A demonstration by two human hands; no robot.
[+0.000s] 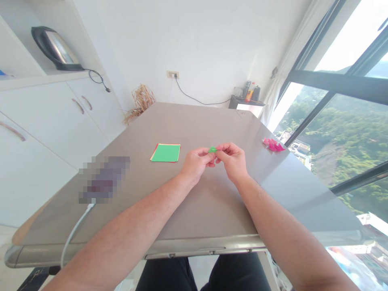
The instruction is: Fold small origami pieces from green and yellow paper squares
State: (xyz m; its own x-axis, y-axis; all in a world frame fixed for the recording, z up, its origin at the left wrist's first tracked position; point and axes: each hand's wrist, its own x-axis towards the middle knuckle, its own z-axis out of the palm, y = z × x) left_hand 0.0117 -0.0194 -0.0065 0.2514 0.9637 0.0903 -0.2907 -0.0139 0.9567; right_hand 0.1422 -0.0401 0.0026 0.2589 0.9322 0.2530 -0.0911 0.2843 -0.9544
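Note:
A small folded piece of green paper (212, 149) is pinched between my two hands above the middle of the table. My left hand (197, 161) grips its left side with thumb and fingers closed. On the other side, my right hand (233, 161) holds it in a pinch, the two hands nearly touching. Most of the paper is hidden by fingers, so its folded shape is hard to make out. Left of my hands lies a stack of square coloured paper (165, 153), green on top with red and yellowish edges showing. Pink folded paper pieces (273, 144) sit near the table's right edge.
The grey table (194, 125) runs to the white wall. At the left lies a blurred-out object (104, 180) with a white cable (74, 232). Bottles (250, 92) stand on a small dark cabinet behind the table. A kettle (57, 48) is on a shelf; windows line the right.

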